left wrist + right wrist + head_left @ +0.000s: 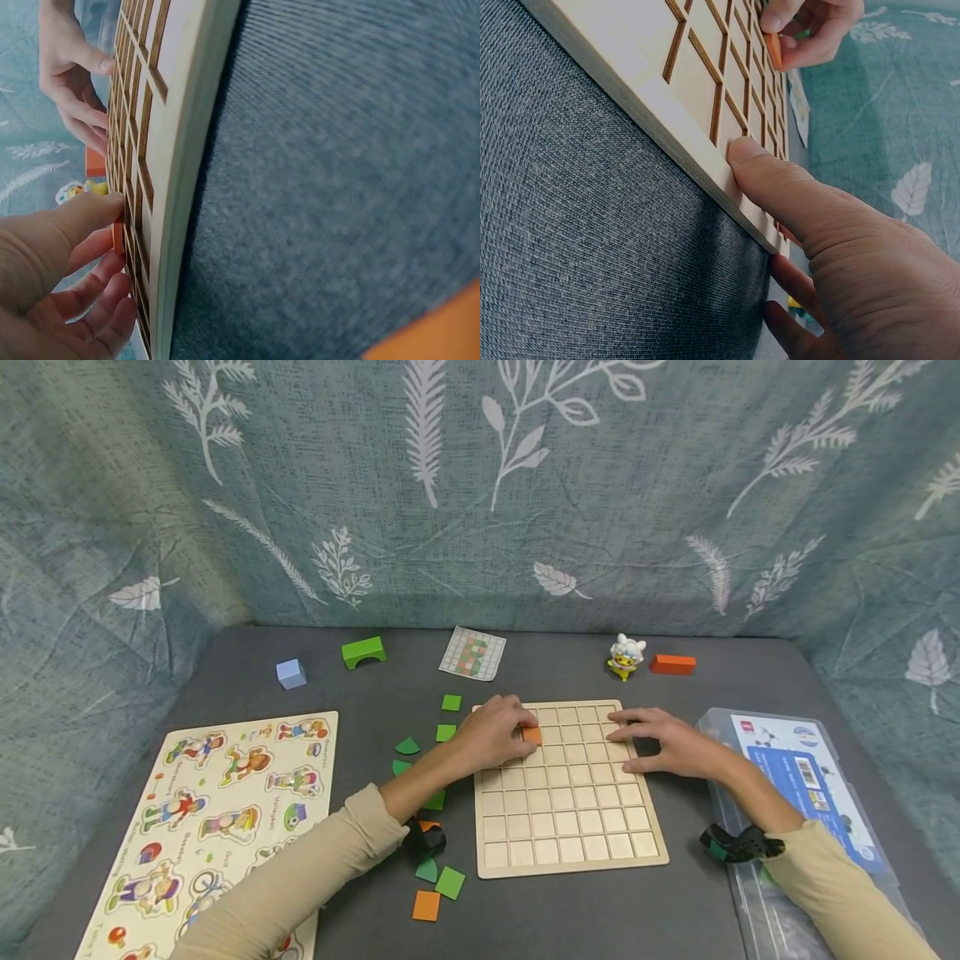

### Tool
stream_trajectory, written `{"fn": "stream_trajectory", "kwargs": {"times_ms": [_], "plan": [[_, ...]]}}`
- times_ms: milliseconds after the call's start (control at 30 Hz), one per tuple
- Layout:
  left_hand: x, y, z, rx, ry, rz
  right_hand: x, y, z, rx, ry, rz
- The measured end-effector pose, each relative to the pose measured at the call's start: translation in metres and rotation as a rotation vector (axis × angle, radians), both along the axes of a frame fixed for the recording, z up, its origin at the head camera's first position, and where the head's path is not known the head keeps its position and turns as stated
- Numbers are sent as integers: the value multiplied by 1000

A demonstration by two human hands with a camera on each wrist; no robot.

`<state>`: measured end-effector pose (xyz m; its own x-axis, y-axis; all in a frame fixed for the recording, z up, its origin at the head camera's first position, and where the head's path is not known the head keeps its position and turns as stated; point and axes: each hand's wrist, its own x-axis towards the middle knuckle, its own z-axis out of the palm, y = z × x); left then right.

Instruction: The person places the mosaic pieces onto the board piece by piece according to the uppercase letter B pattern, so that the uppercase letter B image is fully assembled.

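Note:
A wooden grid board (pixel 572 869) with square cells lies in the middle of the table. My left hand (pixel 491 735) pinches an orange square tile (pixel 532 735) between thumb and fingers over the upper left of the grid. In the left wrist view the tile (pixel 118 236) stands on edge against the cells, its lower part hidden by the fingers. On the board's right side, my right hand (pixel 667 743) rests with its fingers spread. Its thumb (pixel 754 154) touches the board's top in the right wrist view, while other fingers reach along the edge.
Left of the board lie loose green tiles (pixel 450 882) and orange tiles (pixel 426 906). A picture puzzle (pixel 251 760) is at far left, a plastic case (pixel 817 793) at right. Behind are a pattern card (pixel 472 653), green arch (pixel 363 652), blue cube (pixel 291 674), figurine (pixel 626 656) and red-orange block (pixel 672 664).

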<state>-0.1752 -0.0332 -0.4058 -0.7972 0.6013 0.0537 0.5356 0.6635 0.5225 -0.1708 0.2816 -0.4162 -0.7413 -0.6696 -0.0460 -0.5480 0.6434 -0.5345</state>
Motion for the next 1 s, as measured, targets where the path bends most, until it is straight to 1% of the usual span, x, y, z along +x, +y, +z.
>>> {"fn": "stream_trajectory", "kwargs": {"times_ms": [300, 600, 633, 700, 767, 833, 933, 1000], "plan": [[1, 0, -2, -38, 20, 16, 0, -1, 0, 1, -16, -1], [1, 0, -3, -46, 15, 34, 1, -1, -1, 1, -22, -4], [1, -1, -2, -45, 13, 31, 1, -1, -1, 1, -21, -4], [1, -4, 0, -32, -17, 27, 1, -1, -1, 0, -17, -4], [0, -13, 4, -8, -57, 31, 1, -1, -1, -1, -13, -6], [-3, -29, 10, 15, -80, 46, 1, -2, -1, 0, -1, -8], [-12, -62, 16, 23, -76, 75, 1, -3, 0, 6, 18, -17], [-22, -84, 16, 32, -63, 75, 1, -3, 1, 7, 29, -27]]}}
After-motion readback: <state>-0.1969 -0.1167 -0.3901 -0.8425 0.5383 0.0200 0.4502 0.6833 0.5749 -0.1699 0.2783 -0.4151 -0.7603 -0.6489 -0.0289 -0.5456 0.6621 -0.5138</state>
